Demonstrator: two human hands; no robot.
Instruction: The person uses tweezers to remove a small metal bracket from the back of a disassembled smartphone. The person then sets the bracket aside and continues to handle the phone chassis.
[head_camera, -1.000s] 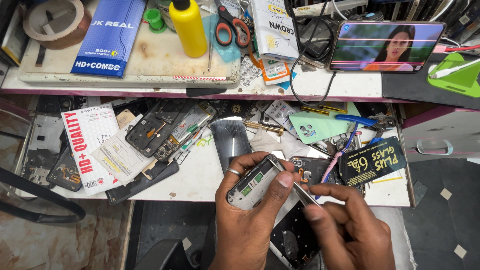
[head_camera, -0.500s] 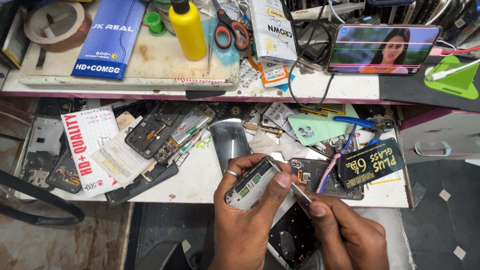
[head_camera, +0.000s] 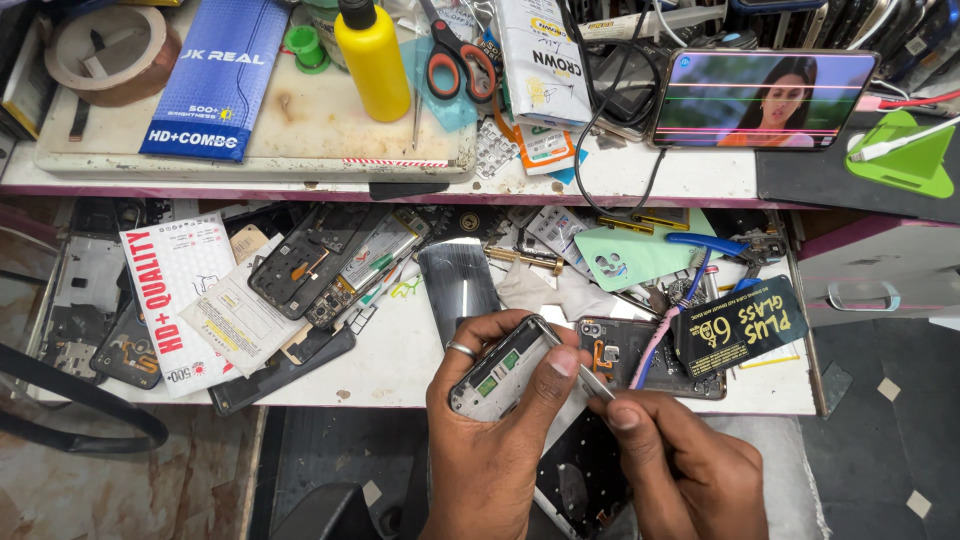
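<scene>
phone frame in left hand grip, right hand fingers pinching tweezers w/ tip at frame

At eleven o'clock a flat blue box lies on the pale board. At twelve, a white pouch with dark print. At one o'clock a phone screen glows, showing a person. At nine, a white-and-red printed card lies slanted. At three, a black packet with yellow lettering.

Single head-worn view, steeply downward, close over cluttered workbench.
</scene>
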